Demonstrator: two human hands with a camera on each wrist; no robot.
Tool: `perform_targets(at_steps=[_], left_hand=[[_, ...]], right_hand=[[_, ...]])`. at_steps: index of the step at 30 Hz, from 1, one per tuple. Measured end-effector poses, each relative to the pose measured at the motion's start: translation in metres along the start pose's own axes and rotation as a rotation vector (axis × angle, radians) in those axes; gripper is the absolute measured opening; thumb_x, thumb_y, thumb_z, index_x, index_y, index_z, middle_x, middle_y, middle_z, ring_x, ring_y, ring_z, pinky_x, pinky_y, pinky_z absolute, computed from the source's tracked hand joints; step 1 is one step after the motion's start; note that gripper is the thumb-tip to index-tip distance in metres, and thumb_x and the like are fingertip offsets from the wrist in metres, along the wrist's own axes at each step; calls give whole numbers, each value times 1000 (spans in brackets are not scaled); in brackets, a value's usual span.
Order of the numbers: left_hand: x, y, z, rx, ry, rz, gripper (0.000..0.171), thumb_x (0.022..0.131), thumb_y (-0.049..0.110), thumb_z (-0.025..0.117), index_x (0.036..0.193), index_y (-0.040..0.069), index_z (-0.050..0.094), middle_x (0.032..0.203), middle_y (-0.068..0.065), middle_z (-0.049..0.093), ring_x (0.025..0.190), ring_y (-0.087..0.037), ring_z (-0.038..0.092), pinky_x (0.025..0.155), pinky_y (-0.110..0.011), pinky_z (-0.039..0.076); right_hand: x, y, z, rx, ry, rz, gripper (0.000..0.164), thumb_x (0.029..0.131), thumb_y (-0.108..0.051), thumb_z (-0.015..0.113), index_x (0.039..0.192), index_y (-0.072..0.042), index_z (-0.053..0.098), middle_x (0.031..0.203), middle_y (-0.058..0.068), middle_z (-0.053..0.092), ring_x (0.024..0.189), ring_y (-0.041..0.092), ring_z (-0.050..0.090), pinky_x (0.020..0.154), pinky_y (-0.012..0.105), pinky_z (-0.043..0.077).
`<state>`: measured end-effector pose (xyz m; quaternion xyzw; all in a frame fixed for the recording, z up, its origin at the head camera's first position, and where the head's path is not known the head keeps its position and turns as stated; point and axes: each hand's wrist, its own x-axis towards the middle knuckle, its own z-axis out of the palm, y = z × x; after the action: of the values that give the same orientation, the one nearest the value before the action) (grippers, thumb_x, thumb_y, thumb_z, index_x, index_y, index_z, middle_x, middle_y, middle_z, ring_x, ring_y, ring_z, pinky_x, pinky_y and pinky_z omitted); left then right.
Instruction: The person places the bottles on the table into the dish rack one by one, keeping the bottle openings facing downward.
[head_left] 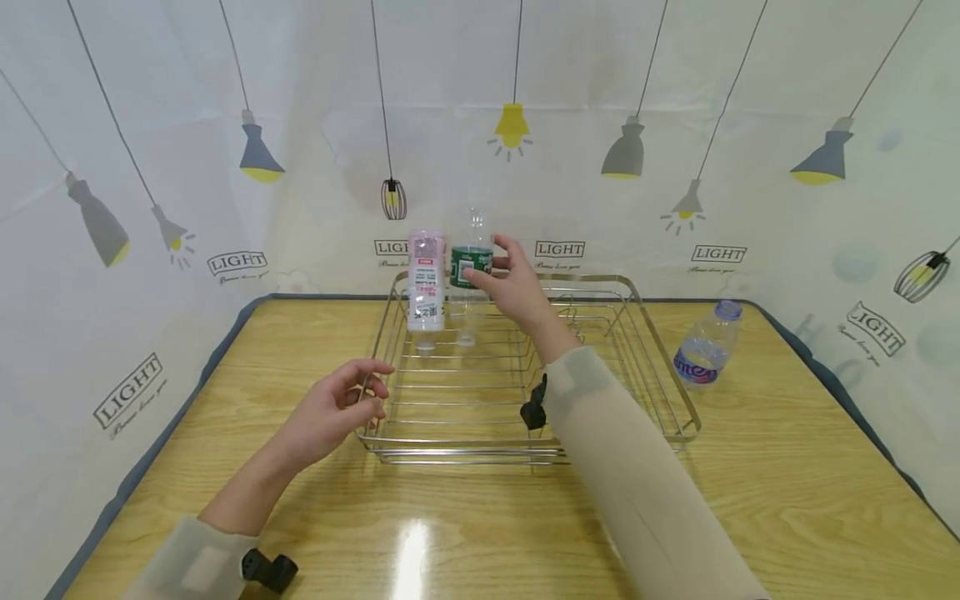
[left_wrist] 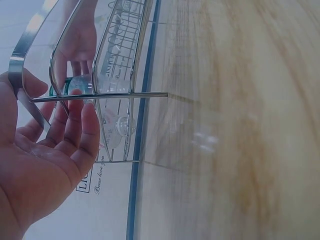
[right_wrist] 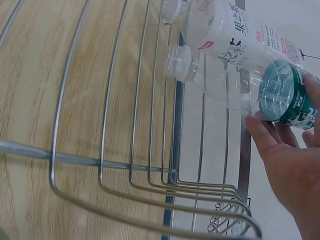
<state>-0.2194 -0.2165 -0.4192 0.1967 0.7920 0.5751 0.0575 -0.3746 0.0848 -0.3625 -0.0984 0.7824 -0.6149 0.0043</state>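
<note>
A clear plastic bottle with a green label [head_left: 471,268] stands upside down, cap low, at the back of the wire dish rack [head_left: 457,442]. My right hand [head_left: 517,287] grips it around the label, thumb on the near side. Touching or close beside it on the left is an inverted bottle with a pink and white label [head_left: 426,283]. The right wrist view shows both bottles' caps [right_wrist: 177,62] pointing down toward the rack wires. My left hand [head_left: 337,408] is at the rack's left side, its fingers [left_wrist: 72,125] curled loosely round the metal rim.
A clear bottle with a purple cap and label [head_left: 705,346] leans at the rack's right side, outside it. The rack sits on a wood-grain table [head_left: 300,517]. Behind stands a pale wall covering [head_left: 300,125] printed with lamps.
</note>
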Motion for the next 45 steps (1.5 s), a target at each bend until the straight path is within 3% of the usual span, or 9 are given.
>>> perform_targets(at_steps=[16, 27, 37, 45], left_hand=[[-1, 2, 2, 0, 2, -1, 43, 106, 3, 61, 148, -3, 55, 119, -27, 60, 93, -13, 70, 78, -26, 62], [0, 1, 1, 0, -2, 5, 43, 106, 3, 61, 148, -3, 55, 119, -27, 60, 93, -14, 69, 77, -27, 62], [0, 2, 1, 4, 0, -1, 43, 106, 4, 60, 148, -3, 54, 121, -31, 59, 94, -15, 70, 78, -26, 62], [-1, 1, 2, -4, -4, 0, 43, 107, 5, 60, 148, -3, 54, 123, -34, 57, 94, -15, 70, 78, -27, 62]], right_hand=[[0, 4, 5, -62, -6, 27, 90, 104, -39, 77, 175, -27, 22, 163, 18, 52, 139, 35, 62, 117, 53, 54], [1, 5, 5, -117, -44, 63, 110, 99, -22, 83, 178, -31, 8, 169, 19, 44, 143, 38, 60, 124, 56, 48], [0, 4, 5, -173, -51, 95, 112, 99, -18, 83, 177, -39, 6, 173, 17, 40, 135, 38, 65, 119, 56, 52], [-2, 5, 7, -171, -65, 99, 110, 99, -16, 82, 177, -42, 9, 174, 17, 41, 138, 39, 64, 113, 53, 58]])
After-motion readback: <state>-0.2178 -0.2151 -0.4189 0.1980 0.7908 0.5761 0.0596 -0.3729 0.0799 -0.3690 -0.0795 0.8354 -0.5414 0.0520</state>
